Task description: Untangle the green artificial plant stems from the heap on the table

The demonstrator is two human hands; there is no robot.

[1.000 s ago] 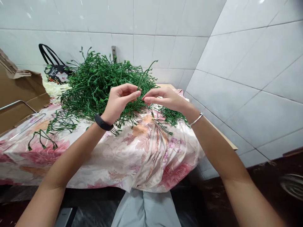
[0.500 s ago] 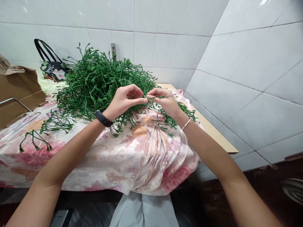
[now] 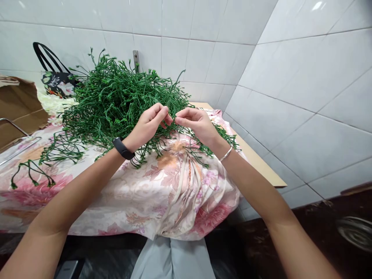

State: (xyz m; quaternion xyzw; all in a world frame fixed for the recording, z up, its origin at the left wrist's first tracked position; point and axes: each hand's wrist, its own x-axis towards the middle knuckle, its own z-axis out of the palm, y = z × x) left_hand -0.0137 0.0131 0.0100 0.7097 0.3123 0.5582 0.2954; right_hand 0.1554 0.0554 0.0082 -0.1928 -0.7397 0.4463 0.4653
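Note:
A big heap of green plastic flower stems (image 3: 116,93) lies on a floral tablecloth (image 3: 124,205), and both hands are over its front right edge. My left hand (image 3: 149,126) is closed, its thumb against the curled fingers. One green stem (image 3: 176,85) rises from its fingertips and stands out above the heap. My right hand (image 3: 199,126) is just to the right, thumb and forefinger pinched, their tips close to the left fingers. Whatever lies in that pinch is too small to make out. Some loose stems (image 3: 200,155) lie below the right hand.
A brown cardboard box (image 3: 20,108) and a bent metal rod (image 3: 21,149) are at the left. Behind them are pale flowers (image 3: 56,104) and a black floral bag (image 3: 58,83). Tiled walls (image 3: 290,97) close off the back and right. A bare board edge (image 3: 258,159) shows at right.
The stem that lay across my right fingers now points upward from my left hand. My left hand has turned and the fingertips have drawn slightly apart. The view has shifted a little.

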